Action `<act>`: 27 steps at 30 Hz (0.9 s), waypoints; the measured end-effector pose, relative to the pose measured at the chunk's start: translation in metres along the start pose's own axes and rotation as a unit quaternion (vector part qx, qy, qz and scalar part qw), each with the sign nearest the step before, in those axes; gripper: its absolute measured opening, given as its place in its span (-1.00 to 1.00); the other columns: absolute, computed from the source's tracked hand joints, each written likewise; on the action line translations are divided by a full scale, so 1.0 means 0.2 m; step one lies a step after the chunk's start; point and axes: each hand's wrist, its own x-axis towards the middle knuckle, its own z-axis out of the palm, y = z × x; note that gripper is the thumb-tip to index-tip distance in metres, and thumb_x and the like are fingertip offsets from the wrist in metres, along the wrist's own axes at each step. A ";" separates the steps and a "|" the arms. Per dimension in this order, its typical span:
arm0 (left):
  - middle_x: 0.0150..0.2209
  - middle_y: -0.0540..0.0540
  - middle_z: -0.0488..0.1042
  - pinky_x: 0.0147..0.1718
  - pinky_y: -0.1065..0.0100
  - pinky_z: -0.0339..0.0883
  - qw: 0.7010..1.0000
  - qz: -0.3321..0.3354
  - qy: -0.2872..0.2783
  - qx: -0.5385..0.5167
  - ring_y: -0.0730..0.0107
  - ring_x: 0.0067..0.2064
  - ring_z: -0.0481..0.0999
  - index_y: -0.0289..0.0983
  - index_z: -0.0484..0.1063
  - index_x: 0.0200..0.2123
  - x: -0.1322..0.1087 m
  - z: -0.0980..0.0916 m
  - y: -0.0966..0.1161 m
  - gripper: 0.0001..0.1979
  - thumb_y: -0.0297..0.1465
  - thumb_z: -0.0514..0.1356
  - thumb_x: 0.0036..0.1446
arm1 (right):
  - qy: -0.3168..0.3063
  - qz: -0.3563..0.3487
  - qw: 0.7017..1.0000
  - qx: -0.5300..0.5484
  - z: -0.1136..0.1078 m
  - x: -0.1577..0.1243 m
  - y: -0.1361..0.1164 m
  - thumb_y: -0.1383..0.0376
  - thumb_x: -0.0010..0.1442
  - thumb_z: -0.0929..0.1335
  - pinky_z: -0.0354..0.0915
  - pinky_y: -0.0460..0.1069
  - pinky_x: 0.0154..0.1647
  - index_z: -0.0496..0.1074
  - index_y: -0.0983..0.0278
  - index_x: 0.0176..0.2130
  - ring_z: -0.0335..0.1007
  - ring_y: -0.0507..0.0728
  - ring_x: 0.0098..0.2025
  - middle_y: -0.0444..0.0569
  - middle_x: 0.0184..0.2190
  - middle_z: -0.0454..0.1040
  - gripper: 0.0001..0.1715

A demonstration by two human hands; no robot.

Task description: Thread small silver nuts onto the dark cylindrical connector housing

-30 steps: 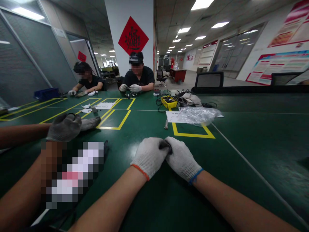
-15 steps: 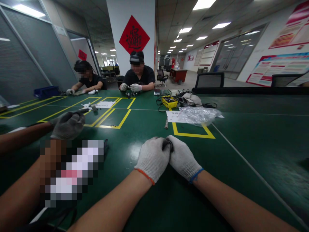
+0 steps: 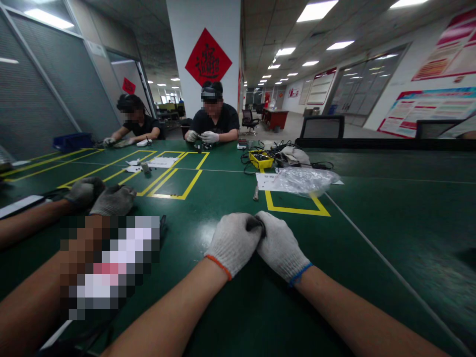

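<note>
My left hand (image 3: 234, 244), in a white knit glove with an orange cuff, is closed in front of me over the green table (image 3: 208, 307). Against it, fingertips to fingertips, is my right hand (image 3: 283, 245), gloved in white with a blue cuff and closed too. Something dark shows where the two hands meet. It is small and mostly covered by the fingers, so its kind is hidden. Beyond the hands, a small metal cylindrical tool (image 3: 256, 192) lies beside a yellow-taped rectangle (image 3: 297, 210).
A co-worker's gloved hands (image 3: 113, 199) work close on my left, near a pixelated pale object (image 3: 130, 243). A clear plastic bag (image 3: 307, 179) lies over a paper sheet, before a yellow bin (image 3: 261, 158) and tangled black cables. Two people (image 3: 213, 119) sit across the table.
My hands stay pressed together and have shifted very slightly. The co-worker's near hand at the left has moved a little right, and a dark, thin item it held up no longer shows.
</note>
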 end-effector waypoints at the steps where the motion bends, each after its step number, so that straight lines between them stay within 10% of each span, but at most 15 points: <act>1: -0.21 -0.14 0.70 -0.15 0.25 0.51 1.000 0.005 0.002 0.002 0.18 -0.18 0.66 -0.22 0.68 -0.23 0.00 0.00 0.00 -0.73 -0.27 0.18 0.30 | 0.002 0.000 1.000 0.000 0.00 0.00 0.00 0.38 0.16 0.38 0.06 -0.02 -0.33 0.40 0.21 -0.33 0.37 0.13 -0.32 -0.06 -0.35 0.49 -0.93; 13: -0.20 -0.13 0.69 -0.11 0.22 0.49 0.998 0.036 0.041 -0.028 0.17 -0.15 0.64 -0.23 0.67 -0.21 0.00 0.00 -0.02 -0.78 -0.32 0.22 0.28 | 0.041 0.018 0.999 0.029 0.02 0.01 0.03 0.40 0.18 0.36 0.17 -0.01 -0.32 0.39 0.22 -0.34 0.40 0.13 -0.32 -0.04 -0.35 0.50 -0.91; 27: -0.23 -0.10 0.69 -0.15 0.27 0.49 0.973 0.048 0.123 -0.190 0.23 -0.18 0.65 -0.24 0.64 -0.24 0.07 0.04 -0.15 -0.86 -0.39 0.25 0.23 | 0.118 -0.033 0.946 0.299 0.04 0.02 0.07 0.21 0.12 0.40 0.48 0.08 -0.22 0.54 0.23 -0.27 0.57 0.21 -0.26 0.01 -0.31 0.64 -0.82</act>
